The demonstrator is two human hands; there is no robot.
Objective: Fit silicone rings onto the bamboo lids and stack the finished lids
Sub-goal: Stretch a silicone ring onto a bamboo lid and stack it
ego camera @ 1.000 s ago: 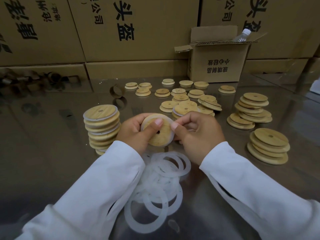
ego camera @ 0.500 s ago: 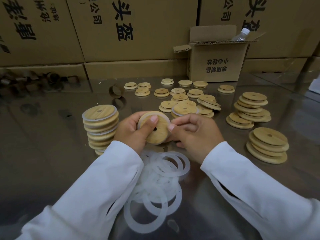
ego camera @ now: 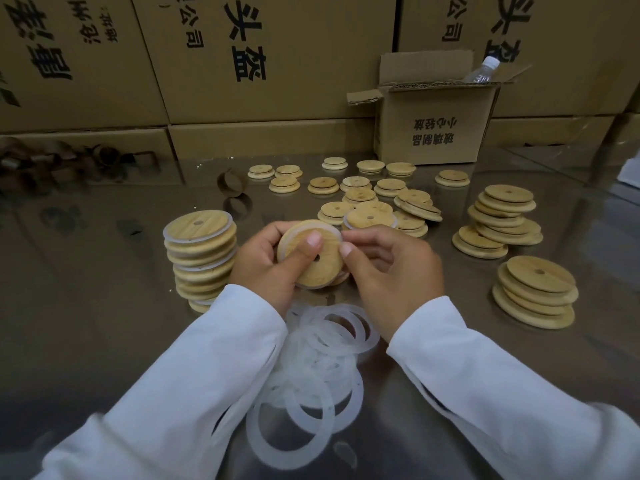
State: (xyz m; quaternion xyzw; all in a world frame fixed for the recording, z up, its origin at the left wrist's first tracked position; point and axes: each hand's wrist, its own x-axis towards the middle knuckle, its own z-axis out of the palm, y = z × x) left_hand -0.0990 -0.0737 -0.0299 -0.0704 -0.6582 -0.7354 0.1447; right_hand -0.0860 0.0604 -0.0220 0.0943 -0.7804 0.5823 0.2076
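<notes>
Loose silicone rings [ego camera: 322,362], translucent white, overlapping in a pile at 6 o'clock on the reflective desk [ego camera: 86,323], between the two white sleeves [ego camera: 180,393]. Just above the pile, both hands are raised at centre. The left hand [ego camera: 266,268] grips a bamboo lid [ego camera: 313,261], tilted face-up toward the camera, thumb laid across the face just beside the centre hole, fingers curled behind. The right hand [ego camera: 391,271] has curled fingers; its thumb and fingers pinch the silicone ring [ego camera: 311,224] at the lid's 3 o'clock edge. The ring shows along the lid's upper rim; whether it is seated all round, cannot tell. At 9 o'clock of the held lid stands a stack of ringed lids [ego camera: 201,258], slightly uneven, white ring edges showing between layers. At 3 o'clock are a low stack of bare lids [ego camera: 535,292] and, further back, a messier heap of bare lids [ego camera: 498,216]. Directly behind the hands lies one ringed lid [ego camera: 370,216] on top of scattered bare lids [ego camera: 360,194] spread toward 12 o'clock. A cardboard tape core [ego camera: 231,181] stands on edge at 11 o'clock. Far back at 1 o'clock is a small open carton [ego camera: 436,129], with a plastic bottle [ego camera: 483,69] sticking out of it. A wall of large printed cartons [ego camera: 242,57] runs across the back.
</notes>
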